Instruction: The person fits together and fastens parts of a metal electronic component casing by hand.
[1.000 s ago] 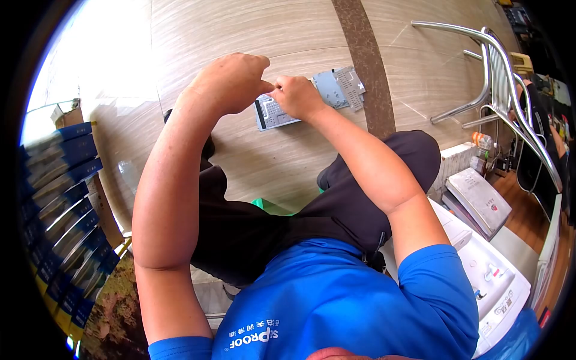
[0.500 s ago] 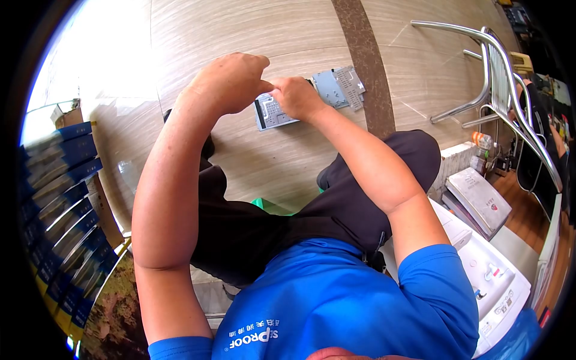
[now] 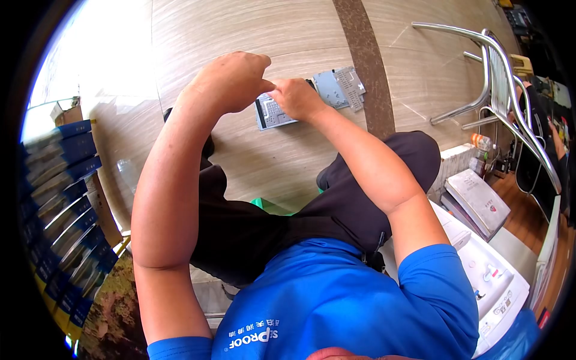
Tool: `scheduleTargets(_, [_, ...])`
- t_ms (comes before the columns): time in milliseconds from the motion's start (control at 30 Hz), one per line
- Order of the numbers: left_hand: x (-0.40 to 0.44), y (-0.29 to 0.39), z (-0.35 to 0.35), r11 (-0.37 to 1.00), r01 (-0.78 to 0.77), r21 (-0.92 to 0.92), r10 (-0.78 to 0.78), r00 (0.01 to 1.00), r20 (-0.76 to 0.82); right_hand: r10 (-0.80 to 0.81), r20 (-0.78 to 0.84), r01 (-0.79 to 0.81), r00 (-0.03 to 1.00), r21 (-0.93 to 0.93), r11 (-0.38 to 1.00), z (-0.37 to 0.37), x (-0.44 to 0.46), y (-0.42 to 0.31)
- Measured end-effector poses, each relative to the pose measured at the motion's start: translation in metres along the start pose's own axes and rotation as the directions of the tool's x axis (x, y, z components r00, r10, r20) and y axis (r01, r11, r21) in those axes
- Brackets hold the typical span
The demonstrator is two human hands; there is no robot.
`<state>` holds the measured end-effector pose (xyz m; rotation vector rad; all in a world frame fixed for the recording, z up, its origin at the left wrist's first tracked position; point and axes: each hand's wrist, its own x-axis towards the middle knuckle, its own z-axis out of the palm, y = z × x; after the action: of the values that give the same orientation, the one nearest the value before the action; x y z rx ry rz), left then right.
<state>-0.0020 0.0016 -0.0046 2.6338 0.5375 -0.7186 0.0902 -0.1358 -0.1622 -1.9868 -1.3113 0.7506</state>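
Note:
A grey metal chassis [image 3: 275,115] with slots and cutouts lies on the tiled floor in front of me, and a lighter sheet-metal part [image 3: 330,85] with a perforated edge extends from it to the right. My left hand [image 3: 234,78] is above the chassis's left end, its fingers bent and thumb pointing right. My right hand [image 3: 296,97] is closed over the middle of the metal parts, its fingertips close to my left thumb. Whatever is between the fingers of either hand is too small or hidden to make out.
A metal chair [image 3: 501,84] stands at the right. Near my right side are a white tray [image 3: 507,300], a thick book [image 3: 480,201] and an orange-labelled bottle [image 3: 481,141]. Blue boxes [image 3: 78,144] are stacked at the left. Part of another person [image 3: 557,141] shows at the far right.
My right hand has shifted very slightly downward. My left hand stays nearly in place, and the metal parts have not visibly moved.

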Motion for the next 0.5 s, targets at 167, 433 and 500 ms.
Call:
scheduleTargets(167, [-0.001,0.000,-0.002,1.000,-0.020,-0.004,0.020,1.000,0.001,0.075,-0.066,-0.076,0.995,-0.016,0.997,0.000,0.001,0.001])
scheduleTargets(433, [0.000,0.001,-0.001,1.000,-0.007,-0.008,0.007,1.000,0.003,-0.091,-0.005,0.091,0.996,-0.005,0.996,-0.001,0.000,-0.001])
scheduleTargets(500, [-0.001,0.003,-0.003,1.000,-0.005,-0.007,0.005,1.000,0.007,-0.073,0.016,0.074,0.997,-0.025,0.997,-0.001,0.001,-0.001])
